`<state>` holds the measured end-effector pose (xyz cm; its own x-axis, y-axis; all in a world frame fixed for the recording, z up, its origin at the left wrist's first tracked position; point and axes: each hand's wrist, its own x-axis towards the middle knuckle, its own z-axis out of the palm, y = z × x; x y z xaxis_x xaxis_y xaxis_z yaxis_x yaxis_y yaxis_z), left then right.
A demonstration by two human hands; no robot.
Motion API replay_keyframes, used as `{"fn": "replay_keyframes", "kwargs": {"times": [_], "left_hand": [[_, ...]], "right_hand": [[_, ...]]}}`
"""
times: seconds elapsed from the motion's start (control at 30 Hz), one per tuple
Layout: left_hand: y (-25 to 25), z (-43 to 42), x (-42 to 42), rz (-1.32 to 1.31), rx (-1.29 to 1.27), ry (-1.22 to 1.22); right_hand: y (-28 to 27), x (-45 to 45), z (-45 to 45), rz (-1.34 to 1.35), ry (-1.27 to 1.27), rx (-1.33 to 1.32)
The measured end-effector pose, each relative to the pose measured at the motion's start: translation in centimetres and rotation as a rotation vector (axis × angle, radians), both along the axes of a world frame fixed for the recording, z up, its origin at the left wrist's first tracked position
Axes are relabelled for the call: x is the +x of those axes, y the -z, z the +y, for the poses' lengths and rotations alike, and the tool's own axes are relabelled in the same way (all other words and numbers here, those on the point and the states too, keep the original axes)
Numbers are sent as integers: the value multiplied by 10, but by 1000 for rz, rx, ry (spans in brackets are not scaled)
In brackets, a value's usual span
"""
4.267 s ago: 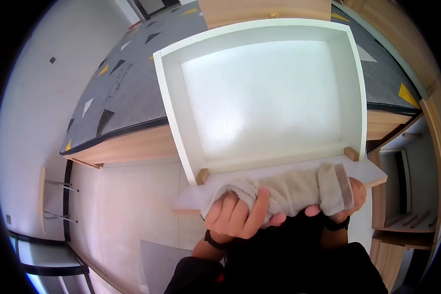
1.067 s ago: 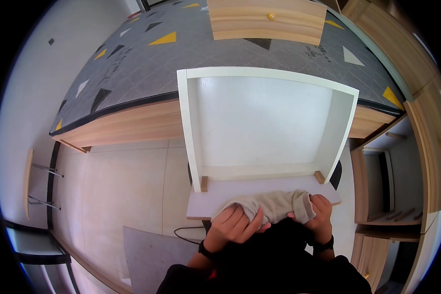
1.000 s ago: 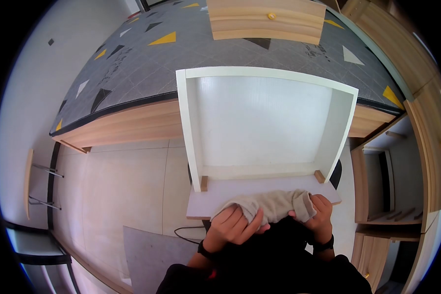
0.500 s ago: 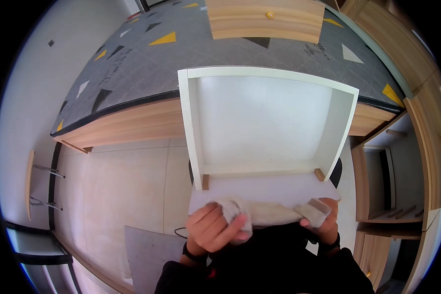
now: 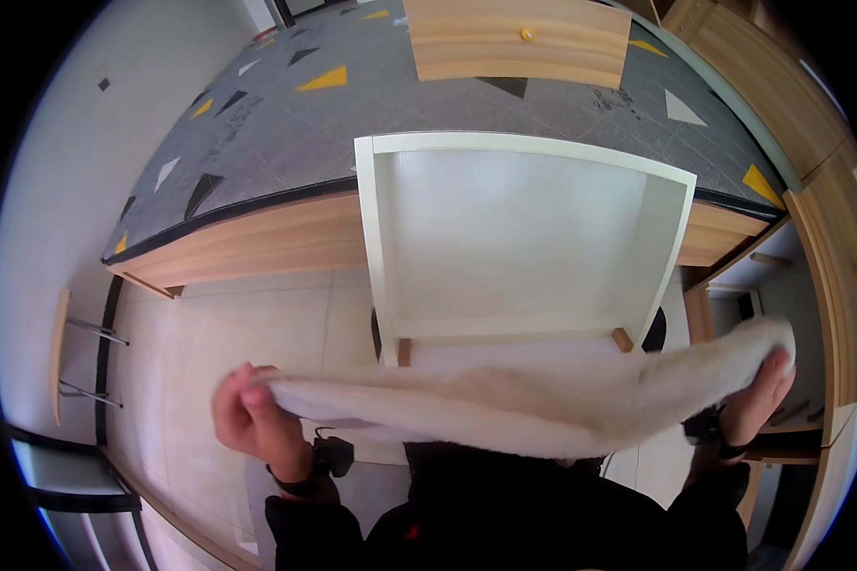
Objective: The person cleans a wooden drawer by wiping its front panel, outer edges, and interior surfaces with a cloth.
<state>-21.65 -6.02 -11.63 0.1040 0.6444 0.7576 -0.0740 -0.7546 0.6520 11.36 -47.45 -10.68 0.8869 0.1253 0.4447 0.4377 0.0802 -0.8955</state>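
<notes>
A pale beige cloth hangs stretched across the front of my body. My left hand is closed on its left end, fingers pinched together. At the other end, my right hand grips the cloth, which partly covers the fingers. Just beyond the cloth stands a white open drawer box, its inside facing me. Wooden blocks show at its lower corners. The cloth hides most of the surface under the box.
Behind the box is a mattress with a grey triangle-patterned cover on a wooden bed frame. A wooden drawer front with a yellow knob lies on it. Wooden cabinets line the right; a small folding shelf is on the left wall.
My hands have moved apart, left hand to the left and right hand to the right. The bunched, twisted cloth is now spread wide between them.
</notes>
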Motion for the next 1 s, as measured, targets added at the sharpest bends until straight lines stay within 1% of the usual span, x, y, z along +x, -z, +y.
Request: {"fn": "replay_keyframes", "kwargs": {"times": [0.03, 0.07, 0.1, 0.13, 0.17, 0.2, 0.23, 0.3, 0.33, 0.37, 0.4, 0.43, 0.47, 0.5, 0.53, 0.57, 0.6, 0.63, 0.67, 0.7, 0.73, 0.77, 0.8, 0.83, 0.87, 0.9, 0.97, 1.0], "left_hand": [[-14, 6, 5, -146, -152, 48], [-26, 12, 11, -293, -303, 98], [-38, 15, 15, -295, -292, 100], [-48, 18, 19, -272, -265, 206], [-57, 19, 22, -247, -239, 313], [-63, 18, 25, -211, -238, 367], [-65, 21, 29, -212, -231, 374], [-68, 28, 39, -127, -197, 439], [-68, 30, 46, -136, -235, 481], [-66, 32, 52, -139, -231, 488], [-64, 35, 57, -119, -280, 528], [-63, 36, 62, -99, -331, 569], [-69, 29, 71, -105, -405, 600], [-69, 31, 74, -109, -398, 609], [-68, 34, 74, -68, -496, 744], [-67, 35, 74, -21, -598, 876], [-67, 37, 73, 21, -717, 1033], [-61, 42, 71, 22, -718, 1035], [-50, 47, 70, 223, -810, 1151], [-46, 47, 71, 431, -899, 1260], [-42, 40, 72, 602, -888, 1263], [-39, 29, 77, 774, -873, 1260], [-36, 22, 81, 774, -879, 1261], [-34, 16, 85, 880, -732, 1258], [-32, 13, 86, 981, -582, 1250], [-32, 13, 86, 982, -588, 1250], [-40, 13, 86, 1154, -272, 1180], [-47, 9, 86, 1154, -276, 1181]], "right_hand": [[-18, 11, 8, 58, -157, 5], [-36, 15, 28, 158, -180, 115], [-51, 17, 47, 257, -205, 224], [-57, 29, 49, 251, -206, 236], [-62, 43, 45, 275, -556, 109], [-64, 52, 44, 291, -904, -27], [-66, 53, 53, 285, -900, -21], [-68, 44, 83, 385, -909, 18], [-70, 42, 93, 378, -904, 21], [-72, 39, 102, 476, -979, 44], [-71, 39, 106, 575, -1052, 66], [-67, 41, 106, 569, -1046, 68], [-61, 45, 106, 514, -1031, -73], [-59, 47, 105, 459, -1010, -212], [-63, 46, 110, 642, -969, -201], [-62, 47, 109, 641, -965, -199], [-58, 48, 109, 529, -998, -334], [-55, 49, 108, 418, -1027, -469], [-56, 50, 106, 420, -1027, -470], [-59, 53, 103, 278, -1065, -801], [-63, 54, 101, 125, -1083, -1131], [-68, 49, 101, 126, -1084, -1133], [-73, 41, 104, -29, -1027, -1335], [-74, 34, 104, -190, -959, -1530], [-70, 35, 100, -259, -984, -1545], [-68, 33, 98, -256, -989, -1546], [-68, 28, 93, -356, -980, -1668], [-65, 26, 88, -357, -945, -1677]]}}
